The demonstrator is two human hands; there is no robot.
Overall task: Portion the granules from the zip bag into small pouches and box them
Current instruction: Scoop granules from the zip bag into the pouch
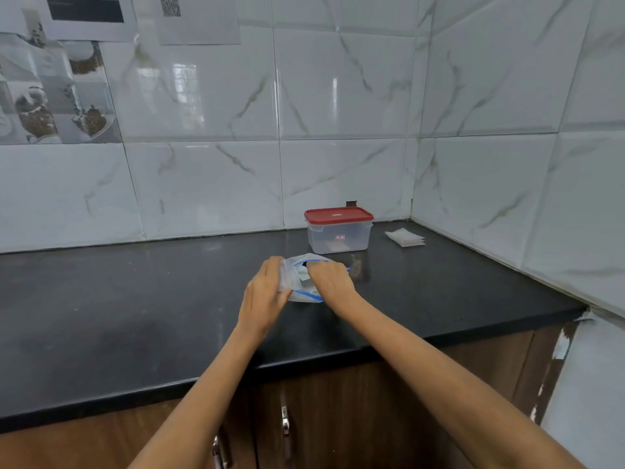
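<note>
A clear zip bag (297,277) with a blue seal strip lies on the black counter (135,299), between both hands. My left hand (265,292) grips its left side. My right hand (329,279) pinches the right side at the blue strip. The bag's contents are hidden behind the hands. Behind it stands a clear plastic box (339,236) with a red lid (339,215) on top. A small stack of white pouches (405,237) lies flat to the right of the box, near the corner.
Tiled walls close off the counter at the back and on the right. The counter's front edge (304,362) runs above wooden cabinet doors with metal handles (285,423). Paper sheets (199,18) are stuck on the wall at upper left.
</note>
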